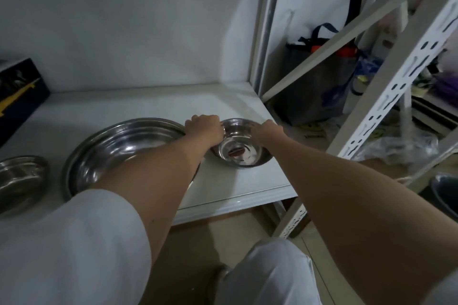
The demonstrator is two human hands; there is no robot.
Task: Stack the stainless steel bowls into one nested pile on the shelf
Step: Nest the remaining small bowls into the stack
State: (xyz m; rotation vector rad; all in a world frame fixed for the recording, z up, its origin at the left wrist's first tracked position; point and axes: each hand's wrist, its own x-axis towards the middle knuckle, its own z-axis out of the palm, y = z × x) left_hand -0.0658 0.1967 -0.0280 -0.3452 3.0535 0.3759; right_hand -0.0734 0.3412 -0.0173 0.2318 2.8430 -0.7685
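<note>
Bowls: three steel ones sit open side up on the shelf (138, 106), none nested yet.
Small bowl (240, 148): near the shelf's right front corner, just right of the big bowl.
Big bowl (124, 148): mid-shelf, widest of the three, so it looks like the natural base for the pile.
Third bowl (19, 178): at the left edge, cut off by the frame, apart from the big bowl.
Left hand (205, 129): fingers curled over the small bowl's left rim, gripping it; the forearm crosses above the big bowl.
Right hand (267, 130): fingers closed on the small bowl's right rim.
Why held so: a grip on opposite rims probably keeps the slippery bowl level for a lift toward the big one.
Surface: smooth white board, glossy, with a raised front lip.
Room: dim; white wall behind, a dark box (19, 96) at the shelf's left, slotted white uprights (396, 96) and bags (322, 77) on the right, tiled floor below.
</note>
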